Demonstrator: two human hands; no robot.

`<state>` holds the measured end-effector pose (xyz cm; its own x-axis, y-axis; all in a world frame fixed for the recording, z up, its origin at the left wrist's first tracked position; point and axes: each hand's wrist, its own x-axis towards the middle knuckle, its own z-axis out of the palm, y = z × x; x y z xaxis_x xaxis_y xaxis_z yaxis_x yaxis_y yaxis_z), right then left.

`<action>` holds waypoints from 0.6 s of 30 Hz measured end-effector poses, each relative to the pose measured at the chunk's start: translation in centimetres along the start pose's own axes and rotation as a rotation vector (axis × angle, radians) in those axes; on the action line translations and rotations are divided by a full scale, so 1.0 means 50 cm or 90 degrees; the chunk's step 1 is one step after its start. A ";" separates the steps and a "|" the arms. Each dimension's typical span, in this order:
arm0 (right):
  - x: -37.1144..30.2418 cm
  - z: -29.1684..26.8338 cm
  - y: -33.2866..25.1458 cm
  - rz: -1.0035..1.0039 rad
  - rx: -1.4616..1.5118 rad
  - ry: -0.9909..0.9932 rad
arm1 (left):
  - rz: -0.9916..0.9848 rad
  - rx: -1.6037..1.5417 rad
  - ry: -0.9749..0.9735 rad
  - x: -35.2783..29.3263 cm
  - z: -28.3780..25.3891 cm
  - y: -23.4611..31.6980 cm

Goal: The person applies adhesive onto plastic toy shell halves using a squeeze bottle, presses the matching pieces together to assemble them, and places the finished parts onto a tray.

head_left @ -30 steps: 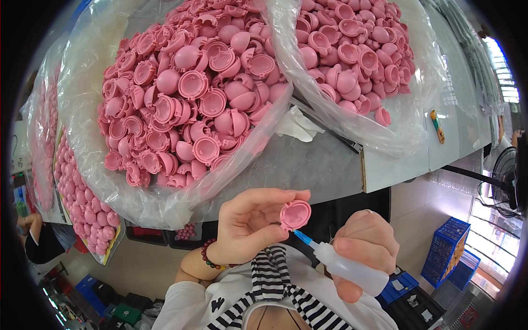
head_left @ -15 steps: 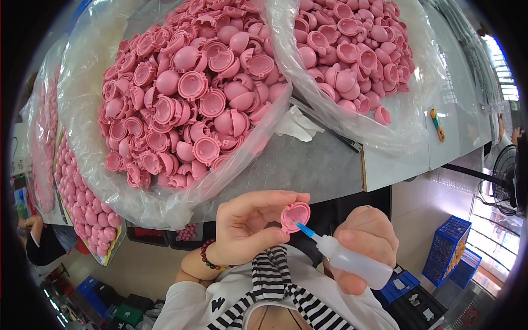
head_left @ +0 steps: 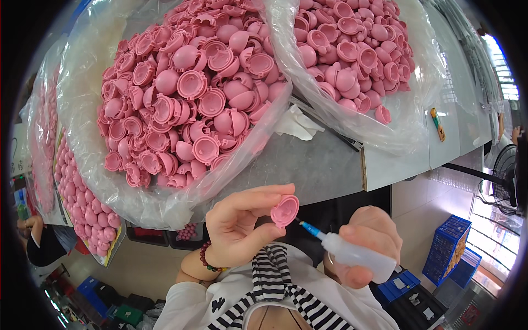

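Observation:
My left hand [head_left: 239, 224] pinches a small pink plastic half-shell [head_left: 285, 211] between thumb and fingers, its hollow side turned toward the right. My right hand [head_left: 371, 242] is wrapped round a translucent white squeeze bottle [head_left: 357, 257] with a blue nozzle. The dark nozzle tip [head_left: 300, 221] points at the shell from the right, with a small gap between them. Beyond my hands, a big heap of similar pink half-shells [head_left: 192, 85] lies in a clear plastic bag [head_left: 181, 212]. A second pile of pink pieces [head_left: 368, 58] fills another bag to its right.
A crumpled white tissue [head_left: 300, 124] lies on the grey table [head_left: 316, 165]. A small yellow-green tube [head_left: 437, 125] rests farther right. Pink balls [head_left: 88, 206] spread at the left. Blue crates [head_left: 448, 247] stand on the floor at right, near a fan [head_left: 503, 181].
My left hand has shifted a little left and up with the shell. The nozzle, inside the shell's hollow before, is now outside it; the bottle has moved slightly right.

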<state>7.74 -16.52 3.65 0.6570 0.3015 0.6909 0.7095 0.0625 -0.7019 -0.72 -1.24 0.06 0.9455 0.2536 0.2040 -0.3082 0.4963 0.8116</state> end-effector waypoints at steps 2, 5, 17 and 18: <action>-0.008 0.010 0.004 -0.015 0.023 0.024 | 0.015 0.021 0.006 -0.002 -0.002 -0.004; -0.014 0.001 0.013 -0.013 0.108 0.049 | -0.045 -0.078 0.001 -0.004 -0.006 -0.005; 0.061 -0.305 0.250 0.360 -0.345 0.262 | -0.201 -0.354 -0.081 0.004 -0.013 -0.003; 0.060 -0.303 0.264 0.291 -0.311 0.241 | -0.165 -0.280 -0.076 0.005 -0.012 -0.003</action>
<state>22.93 -29.18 -0.89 0.8917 -0.1561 0.4249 0.3209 -0.4441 -0.8365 -0.52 -0.75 -0.35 0.9941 -0.0068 0.1085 -0.0535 0.8382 0.5428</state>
